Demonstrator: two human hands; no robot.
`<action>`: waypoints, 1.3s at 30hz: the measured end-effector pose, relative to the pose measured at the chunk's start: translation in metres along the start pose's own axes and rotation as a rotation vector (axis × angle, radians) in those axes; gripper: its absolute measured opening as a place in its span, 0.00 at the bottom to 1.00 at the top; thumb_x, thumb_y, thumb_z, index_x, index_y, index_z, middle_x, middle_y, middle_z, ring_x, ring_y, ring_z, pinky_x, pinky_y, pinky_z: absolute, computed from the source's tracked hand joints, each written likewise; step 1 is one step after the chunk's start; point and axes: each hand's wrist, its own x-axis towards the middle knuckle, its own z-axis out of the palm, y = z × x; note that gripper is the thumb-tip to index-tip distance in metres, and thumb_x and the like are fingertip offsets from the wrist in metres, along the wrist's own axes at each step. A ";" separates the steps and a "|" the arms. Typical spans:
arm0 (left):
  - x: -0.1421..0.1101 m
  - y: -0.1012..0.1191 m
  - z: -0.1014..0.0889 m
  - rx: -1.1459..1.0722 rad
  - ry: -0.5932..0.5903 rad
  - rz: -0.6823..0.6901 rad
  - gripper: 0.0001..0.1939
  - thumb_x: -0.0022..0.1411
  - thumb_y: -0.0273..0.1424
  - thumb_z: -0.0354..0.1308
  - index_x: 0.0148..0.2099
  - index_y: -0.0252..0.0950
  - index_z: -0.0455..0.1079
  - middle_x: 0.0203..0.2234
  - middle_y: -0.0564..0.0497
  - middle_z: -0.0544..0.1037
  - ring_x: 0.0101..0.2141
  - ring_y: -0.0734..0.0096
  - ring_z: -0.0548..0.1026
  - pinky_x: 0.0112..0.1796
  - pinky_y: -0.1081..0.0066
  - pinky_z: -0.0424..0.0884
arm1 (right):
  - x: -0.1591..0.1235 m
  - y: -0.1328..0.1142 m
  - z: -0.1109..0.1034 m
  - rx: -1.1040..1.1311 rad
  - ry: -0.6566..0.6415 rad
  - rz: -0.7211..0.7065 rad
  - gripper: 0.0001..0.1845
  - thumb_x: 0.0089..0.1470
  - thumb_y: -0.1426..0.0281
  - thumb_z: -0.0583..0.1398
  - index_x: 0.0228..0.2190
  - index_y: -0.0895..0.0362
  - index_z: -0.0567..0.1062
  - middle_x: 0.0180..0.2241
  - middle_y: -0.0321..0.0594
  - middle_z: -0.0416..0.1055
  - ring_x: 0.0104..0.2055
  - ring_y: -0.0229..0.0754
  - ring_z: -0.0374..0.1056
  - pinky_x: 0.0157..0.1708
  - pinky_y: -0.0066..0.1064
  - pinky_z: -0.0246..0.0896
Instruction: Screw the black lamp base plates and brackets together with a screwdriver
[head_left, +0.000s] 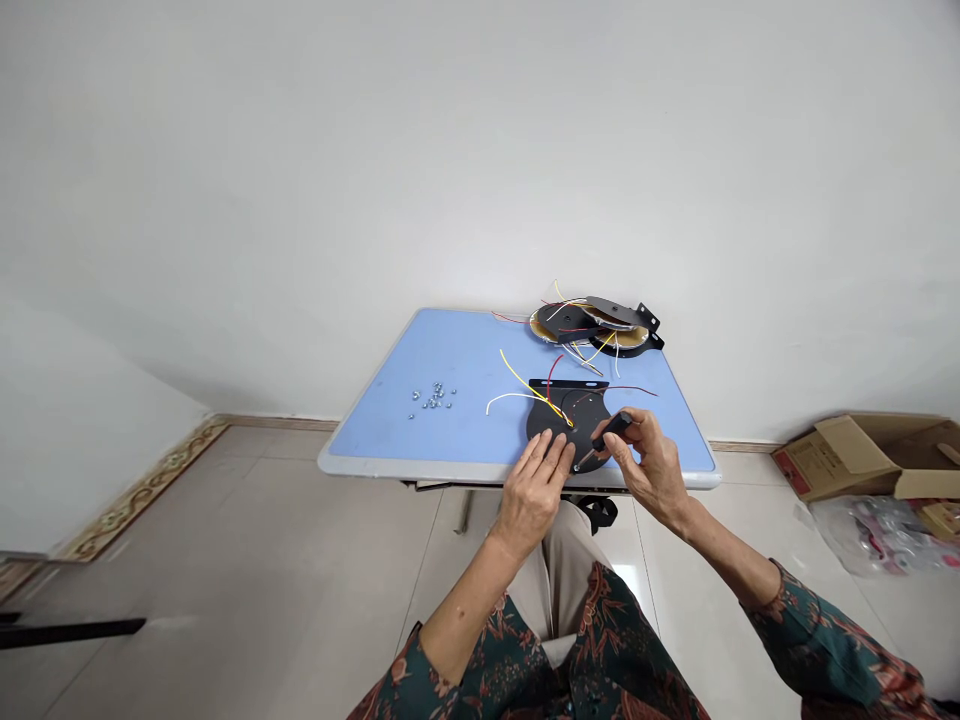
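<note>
At the near edge of the blue-topped desk (450,350) lies a black round plate (551,415), with a slotted straight flange on its far side and yellow, white and red wires (517,372) coming from its middle. The left hand (530,495) rests on the plate's near left part, fingers extended and close together, holding nothing. The right hand (651,462) is closed around a black-handled screwdriver (616,424), its shaft slanting down to the plate's near edge. Left of the plate, small silvery screws (437,396) lie loosely scattered, in no container. Beyond the plate, similar wired disc assemblies (600,325) overlap in a pile. Well to the right of the plate, on the floor (300,560), a cardboard box (862,458) stands with its flaps open; its contents cannot be made out. Just beside it, a clear plastic bag (874,535) holds pink and whitish items, too blurred to name.
</note>
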 end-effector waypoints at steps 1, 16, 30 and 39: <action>0.000 0.000 0.000 0.002 0.002 0.002 0.25 0.71 0.20 0.49 0.68 0.29 0.61 0.60 0.40 0.73 0.67 0.53 0.60 0.61 0.51 0.71 | 0.000 0.000 0.000 -0.011 -0.003 -0.007 0.10 0.66 0.63 0.56 0.45 0.53 0.63 0.35 0.41 0.77 0.30 0.38 0.76 0.32 0.32 0.75; -0.001 -0.001 0.001 -0.030 0.008 -0.001 0.28 0.71 0.20 0.48 0.71 0.31 0.54 0.60 0.39 0.72 0.67 0.53 0.60 0.61 0.50 0.71 | 0.000 -0.009 -0.003 -0.174 -0.091 -0.194 0.10 0.66 0.69 0.56 0.47 0.52 0.62 0.36 0.41 0.76 0.32 0.39 0.74 0.33 0.30 0.72; 0.019 0.007 -0.020 -0.381 -0.045 -0.307 0.36 0.66 0.23 0.55 0.72 0.35 0.47 0.57 0.38 0.74 0.61 0.53 0.69 0.60 0.48 0.70 | 0.020 -0.019 -0.012 -0.119 -0.351 -0.100 0.02 0.67 0.68 0.54 0.41 0.52 0.66 0.30 0.36 0.75 0.31 0.40 0.73 0.34 0.29 0.67; 0.041 -0.018 -0.023 -0.972 -0.280 -0.384 0.29 0.54 0.14 0.47 0.57 0.36 0.63 0.50 0.44 0.78 0.52 0.64 0.78 0.56 0.61 0.74 | 0.017 -0.020 -0.009 -0.240 -0.279 -0.139 0.01 0.65 0.68 0.55 0.40 0.52 0.66 0.29 0.37 0.74 0.30 0.41 0.72 0.30 0.28 0.63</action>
